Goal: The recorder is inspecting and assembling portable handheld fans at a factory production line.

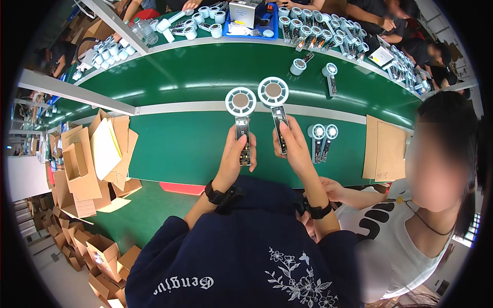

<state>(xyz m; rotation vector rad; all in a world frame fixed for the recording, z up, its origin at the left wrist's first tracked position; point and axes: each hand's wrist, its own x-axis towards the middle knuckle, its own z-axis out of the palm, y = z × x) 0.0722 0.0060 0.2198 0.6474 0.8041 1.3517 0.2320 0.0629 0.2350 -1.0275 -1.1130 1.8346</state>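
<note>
My left hand is closed around the handle of a light blue handheld fan. The handle's face is uncovered, so a dark circuit board shows, with my thumb lying over it. My right hand grips a second handheld fan the same way, its board also exposed. Both fans stand head up, side by side, their round slotted heads close together above the green table. To the right of my right hand, a pair of similar fans lies on the table, boards facing up.
Across the green conveyor more fans lie in crowded rows around a blue tray. Flat cardboard rests at the table's right end; cardboard boxes pile up on the left. A person in white is close on my right.
</note>
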